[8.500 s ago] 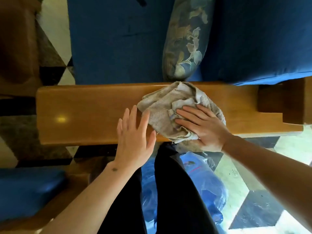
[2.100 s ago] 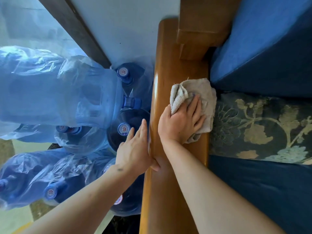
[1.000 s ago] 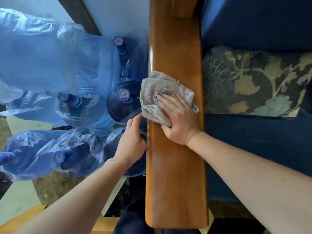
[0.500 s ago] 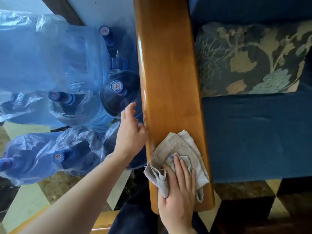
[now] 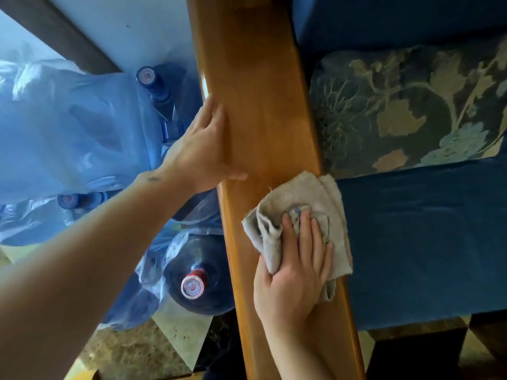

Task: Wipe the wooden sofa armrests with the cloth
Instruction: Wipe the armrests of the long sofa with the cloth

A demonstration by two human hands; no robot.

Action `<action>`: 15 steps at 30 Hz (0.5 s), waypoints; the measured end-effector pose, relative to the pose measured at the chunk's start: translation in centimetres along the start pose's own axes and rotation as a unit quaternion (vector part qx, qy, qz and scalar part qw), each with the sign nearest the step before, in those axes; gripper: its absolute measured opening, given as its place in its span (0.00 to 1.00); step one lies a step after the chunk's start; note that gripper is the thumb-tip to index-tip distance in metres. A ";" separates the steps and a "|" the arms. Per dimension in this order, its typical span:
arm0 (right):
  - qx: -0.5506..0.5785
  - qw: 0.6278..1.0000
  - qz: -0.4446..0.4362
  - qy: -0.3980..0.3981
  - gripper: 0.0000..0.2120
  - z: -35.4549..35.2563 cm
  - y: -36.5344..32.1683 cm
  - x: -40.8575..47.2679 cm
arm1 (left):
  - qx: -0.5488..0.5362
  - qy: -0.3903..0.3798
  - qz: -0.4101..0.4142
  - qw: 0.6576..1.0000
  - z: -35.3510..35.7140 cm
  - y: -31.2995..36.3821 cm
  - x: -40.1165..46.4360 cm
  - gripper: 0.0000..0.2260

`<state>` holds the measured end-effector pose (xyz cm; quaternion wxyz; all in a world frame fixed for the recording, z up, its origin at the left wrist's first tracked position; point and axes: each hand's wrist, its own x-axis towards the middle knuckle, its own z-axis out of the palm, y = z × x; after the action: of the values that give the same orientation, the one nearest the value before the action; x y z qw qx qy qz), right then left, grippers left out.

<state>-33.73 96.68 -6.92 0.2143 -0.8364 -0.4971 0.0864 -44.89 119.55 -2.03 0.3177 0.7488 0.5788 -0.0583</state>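
The polished wooden armrest [image 5: 263, 105] runs from the top centre down to the bottom of the view. A crumpled beige cloth [image 5: 299, 204] lies on its top, toward the seat-side edge. My right hand [image 5: 296, 275] presses flat on the cloth, fingers pointing up the armrest. My left hand [image 5: 203, 149] rests on the armrest's outer left edge, higher up than the cloth, fingers spread, holding nothing.
Several blue water jugs [image 5: 197, 272] wrapped in clear plastic lie on the tiled floor left of the armrest. On the right are the blue seat cushion [image 5: 425, 237] and a floral pillow [image 5: 406, 105] against the armrest.
Since half a second ago my right hand has pushed the cloth back up the armrest from its near end. My left hand has slid up along the outer edge and onto the top.
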 end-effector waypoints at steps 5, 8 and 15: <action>-0.003 1.000 -0.019 0.008 0.25 2.4 -3.7 9.6 | 0.110 -0.046 -0.001 0.993 -0.7 -0.3 2.4 0.75; 0.022 0.998 -0.061 0.005 0.23 4.0 -6.2 15.3 | 0.061 -0.016 -0.029 0.998 -0.1 -1.0 2.6 0.78; 0.034 0.988 -0.151 -0.024 0.24 7.2 -11.4 25.6 | -0.012 -0.008 -0.052 0.999 1.2 -2.3 2.3 0.78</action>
<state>-32.78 125.57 -6.51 0.2412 -0.7414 -0.6197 0.0898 -45.86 121.11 -4.95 0.3277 0.7134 0.6150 -0.0737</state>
